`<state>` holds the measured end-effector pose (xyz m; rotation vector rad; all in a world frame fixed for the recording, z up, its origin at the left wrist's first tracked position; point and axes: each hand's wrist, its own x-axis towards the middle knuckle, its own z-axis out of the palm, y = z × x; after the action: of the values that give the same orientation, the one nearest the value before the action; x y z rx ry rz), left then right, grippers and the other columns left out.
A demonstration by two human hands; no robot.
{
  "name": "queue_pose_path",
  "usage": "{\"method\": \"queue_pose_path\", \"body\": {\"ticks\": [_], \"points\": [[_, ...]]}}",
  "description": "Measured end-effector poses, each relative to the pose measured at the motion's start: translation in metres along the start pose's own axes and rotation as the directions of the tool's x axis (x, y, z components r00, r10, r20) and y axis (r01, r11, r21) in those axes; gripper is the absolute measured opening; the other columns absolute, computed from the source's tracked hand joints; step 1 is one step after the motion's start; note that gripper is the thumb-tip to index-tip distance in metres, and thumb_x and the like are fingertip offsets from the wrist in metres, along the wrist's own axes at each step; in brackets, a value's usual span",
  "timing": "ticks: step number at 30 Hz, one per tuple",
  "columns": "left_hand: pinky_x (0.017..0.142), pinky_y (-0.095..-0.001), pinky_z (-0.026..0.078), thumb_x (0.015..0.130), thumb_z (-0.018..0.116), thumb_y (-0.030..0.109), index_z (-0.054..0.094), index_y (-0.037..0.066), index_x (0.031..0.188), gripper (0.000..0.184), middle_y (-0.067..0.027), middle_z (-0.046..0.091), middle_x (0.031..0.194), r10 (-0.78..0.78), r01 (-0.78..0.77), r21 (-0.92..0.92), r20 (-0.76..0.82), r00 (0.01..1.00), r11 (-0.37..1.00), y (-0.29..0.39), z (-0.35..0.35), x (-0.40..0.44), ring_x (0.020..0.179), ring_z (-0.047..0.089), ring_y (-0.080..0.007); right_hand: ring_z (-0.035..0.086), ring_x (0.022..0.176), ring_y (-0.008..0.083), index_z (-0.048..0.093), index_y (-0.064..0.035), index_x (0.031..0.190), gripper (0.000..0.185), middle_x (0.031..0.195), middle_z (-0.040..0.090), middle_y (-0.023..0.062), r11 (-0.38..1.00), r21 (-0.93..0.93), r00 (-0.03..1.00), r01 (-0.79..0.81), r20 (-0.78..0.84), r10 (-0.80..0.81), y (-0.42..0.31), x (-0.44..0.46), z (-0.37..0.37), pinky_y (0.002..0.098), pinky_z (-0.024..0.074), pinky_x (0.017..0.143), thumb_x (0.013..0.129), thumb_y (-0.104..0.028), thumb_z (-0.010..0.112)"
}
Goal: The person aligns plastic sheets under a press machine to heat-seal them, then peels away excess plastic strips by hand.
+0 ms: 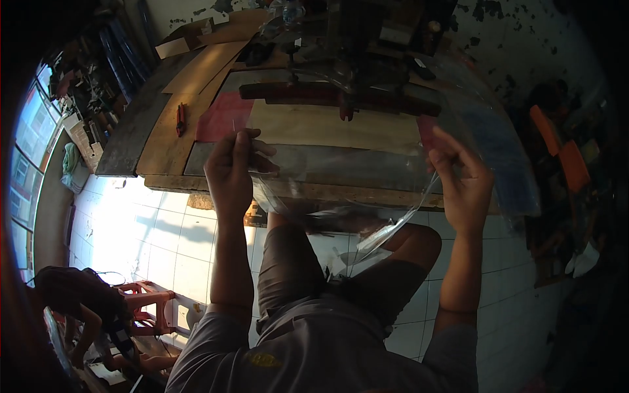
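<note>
Between my hands hangs a clear plastic sheet (308,171), sagging in the middle and dropping over the table's front edge towards my lap. My left hand (234,167) pinches its left side. At the other side my right hand (462,175) has its thumb and fingers closed on the sheet's edge. Behind the plastic, a pale yellow strip (327,123) lies on the worktable with a red piece (224,116) at its left end. Above the strip stands a dark machine with a long reddish bar (295,92) across it.
A red cutter (181,120) lies on brown board (164,147) at the left. Cardboard pieces (229,29) are at the back left. Blue-tinted plastic (508,157) covers the table's right end. Another person (82,301) sits low at the lower left, near a red stool (149,304).
</note>
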<state>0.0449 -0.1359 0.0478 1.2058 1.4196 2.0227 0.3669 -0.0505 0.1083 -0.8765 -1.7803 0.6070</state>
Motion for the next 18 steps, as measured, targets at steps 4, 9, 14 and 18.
{"method": "queue_pose_path", "body": {"ticks": [4, 9, 14, 18], "points": [[0.055, -0.0274, 0.057, 0.111, 0.053, 0.025, 0.068, -0.006, 0.111, 0.034, -0.0125, 0.074, 0.078, 0.000, 0.000, 0.030, -0.009, 1.000, 1.000, 0.004, 0.001, -0.002, 0.060, 0.071, -0.0155, 0.062, 0.078, 0.0086, 0.073, 0.0020, 0.105, 0.021, 0.081, 0.069, 0.0028, 0.993, -0.118, 0.996, 0.009, 0.087, 0.001, 0.004, 0.004, -0.005, 0.0265, 0.0492, 0.075, 0.099, -0.019, 0.073], [0.055, -0.0265, 0.056, 0.111, 0.054, 0.027, 0.069, -0.004, 0.111, 0.035, -0.0118, 0.073, 0.078, -0.043, 0.043, 0.027, -0.008, 0.999, 0.999, 0.004, 0.001, -0.001, 0.060, 0.071, -0.0145, 0.061, 0.085, 0.0085, 0.070, 0.0000, 0.094, 0.026, 0.082, 0.068, 0.0014, 0.997, -0.071, 0.984, -0.014, 0.176, 0.027, 0.023, 0.008, -0.011, 0.0266, 0.0477, 0.080, 0.100, -0.025, 0.072], [0.055, -0.0263, 0.056, 0.110, 0.054, 0.028, 0.069, -0.004, 0.112, 0.035, -0.0109, 0.073, 0.078, -0.058, 0.058, 0.020, -0.002, 0.998, 0.998, -0.005, -0.001, 0.005, 0.059, 0.070, -0.0141, 0.061, 0.089, 0.0083, 0.070, -0.0016, 0.097, 0.022, 0.087, 0.068, 0.0006, 0.961, 0.173, 0.922, -0.216, 0.361, 0.142, 0.028, 0.012, -0.021, 0.0261, 0.0478, 0.084, 0.100, -0.023, 0.073], [0.054, -0.0264, 0.056, 0.110, 0.054, 0.029, 0.070, -0.003, 0.112, 0.035, -0.0110, 0.073, 0.078, -0.092, 0.092, -0.009, 0.013, 0.996, 0.996, -0.010, -0.004, 0.009, 0.058, 0.070, -0.0144, 0.063, 0.092, 0.0089, 0.070, -0.0013, 0.103, 0.022, 0.092, 0.071, 0.0020, 0.928, 0.228, 0.892, -0.294, 0.415, 0.180, 0.024, 0.013, -0.025, 0.0265, 0.0493, 0.087, 0.100, -0.023, 0.073]]}}
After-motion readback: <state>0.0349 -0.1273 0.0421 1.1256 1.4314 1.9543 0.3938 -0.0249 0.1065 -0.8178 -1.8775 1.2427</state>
